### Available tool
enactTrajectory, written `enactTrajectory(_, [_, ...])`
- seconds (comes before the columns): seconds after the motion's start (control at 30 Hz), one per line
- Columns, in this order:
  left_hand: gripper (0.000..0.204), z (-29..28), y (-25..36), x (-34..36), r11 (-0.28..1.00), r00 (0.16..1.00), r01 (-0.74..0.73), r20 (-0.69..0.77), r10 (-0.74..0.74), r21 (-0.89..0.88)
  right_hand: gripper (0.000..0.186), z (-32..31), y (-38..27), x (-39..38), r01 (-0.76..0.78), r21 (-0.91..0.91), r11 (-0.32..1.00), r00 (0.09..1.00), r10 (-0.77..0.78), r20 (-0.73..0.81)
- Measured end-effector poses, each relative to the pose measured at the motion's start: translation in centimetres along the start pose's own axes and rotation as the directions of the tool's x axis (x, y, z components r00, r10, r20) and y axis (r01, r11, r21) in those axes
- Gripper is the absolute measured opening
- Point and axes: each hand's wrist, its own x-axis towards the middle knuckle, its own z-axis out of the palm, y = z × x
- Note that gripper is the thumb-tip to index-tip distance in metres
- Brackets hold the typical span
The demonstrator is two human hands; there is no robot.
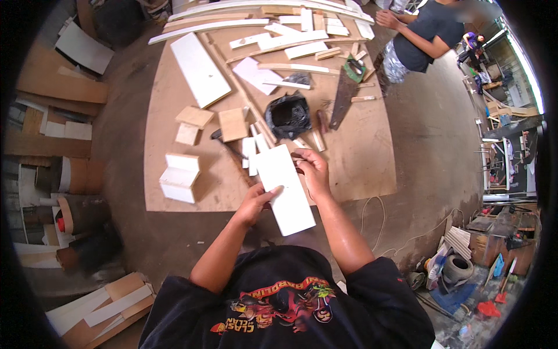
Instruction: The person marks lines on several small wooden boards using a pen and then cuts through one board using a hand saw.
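Note:
A white rectangular board (pixel 286 195) is held up in front of my body, tilted, just over the table's near edge. My left hand (pixel 258 202) grips its left edge, thumb on the white face. My right hand (pixel 312 170) is at the upper right edge with its fingers curled in a pinch; what lies between them is too small to make out. Beyond the board sits an open black plastic bag (pixel 289 115). A dark-headed tool like a hammer (pixel 231 150) lies left of it, partly covered by narrow white strips (pixel 249 152).
The brown table (pixel 372 157) bears a green-handled handsaw (pixel 344 96), a large white panel (pixel 200 70), small wooden blocks (pixel 233 124), a white L-shaped piece (pixel 180 177) and several strips at the back. Another person (pixel 427 35) stands at the far right corner. A cord (pixel 381 224) lies on the floor.

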Motion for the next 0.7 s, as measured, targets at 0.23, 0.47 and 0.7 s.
enactTrajectory(0.23, [0.033, 5.4, -0.8, 10.5, 0.988, 0.987, -0.044, -0.156, 0.020, -0.151, 0.021, -13.2, -1.8, 11.2, 0.009, -0.288, 0.958, 0.999, -0.024, -0.047])
enactTrajectory(0.47, [0.035, 12.6, -0.2, 25.7, 0.984, 0.977, -0.120, -0.191, 0.094, -0.133, 0.023, -20.3, 0.2, 19.1, -0.028, -0.211, 0.977, 0.999, 0.024, -0.021])
enactTrajectory(0.7, [0.035, 17.1, 1.6, 35.2, 0.978, 0.932, -0.209, -0.304, 0.200, 0.003, 0.029, -26.5, -1.2, 28.4, 0.090, -0.637, 0.766, 0.992, -0.126, -0.012])
